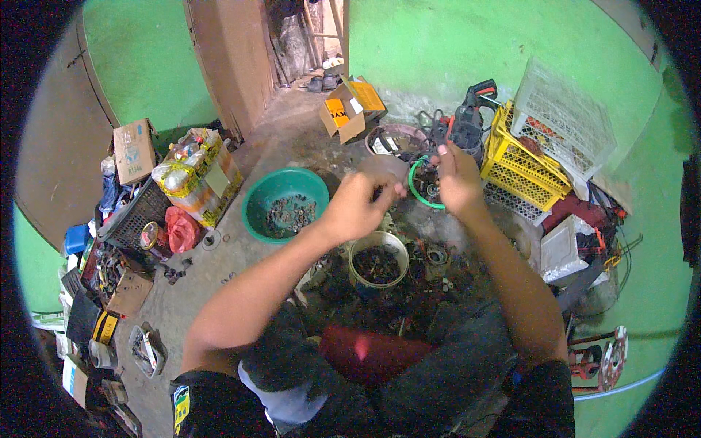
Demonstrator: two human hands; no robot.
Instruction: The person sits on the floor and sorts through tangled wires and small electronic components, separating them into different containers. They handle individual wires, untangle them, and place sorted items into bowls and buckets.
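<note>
My left hand [363,204] is raised in front of me with its fingers curled and pinched together. A dark bit shows by its fingertips, too small to name. To its right, my right hand [458,182] is up with thumb and fingers closed; whatever they hold, if anything, I cannot make out. Below the hands stands a pale round bucket [404,257] filled with small dark parts. On the left is a green basin [319,184] with many small metal pieces on its bottom. Partly behind my right hand is a bright green-rimmed container [416,191] with dark items inside.
A yellow crate [517,157] and a clear crate [577,120] are stacked at right, beside an orange-and-black power tool [467,120]. An open cardboard box [343,120] lies farther back. Boxes and a dark basket [135,219] crowd the left. Loose parts litter the floor around the bucket.
</note>
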